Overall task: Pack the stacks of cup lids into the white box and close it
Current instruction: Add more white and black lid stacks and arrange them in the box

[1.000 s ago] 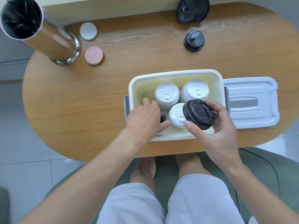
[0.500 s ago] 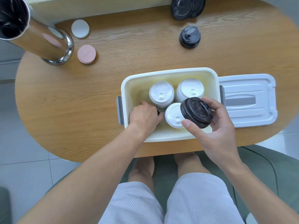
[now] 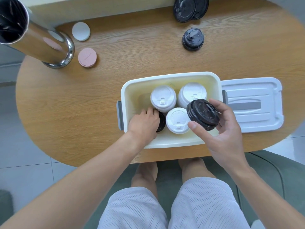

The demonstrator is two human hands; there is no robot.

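Observation:
The white box point(image 3: 171, 76) stands open near the table's front edge. Inside it stand three stacks of white lids point(image 3: 163, 98), point(image 3: 192, 93), point(image 3: 177, 120). My left hand point(image 3: 144, 122) reaches down into the box's front left part and grips a black lid stack point(image 3: 161, 121), mostly hidden under it. My right hand point(image 3: 217, 124) holds another black lid stack point(image 3: 203, 114), tilted, above the box's right side. The box's lid point(image 3: 252, 104) lies flat on the table just right of the box.
A small black lid stack point(image 3: 193, 39) and flat black lids point(image 3: 190, 8) sit at the table's far side. A shiny metal cylinder point(image 3: 33, 32) stands at far left, with a white disc point(image 3: 81, 31) and a pink disc point(image 3: 87, 57) beside it.
My left hand has sunk deeper into the box's front left part with its black stack. My right hand keeps its black stack over the box's right side.

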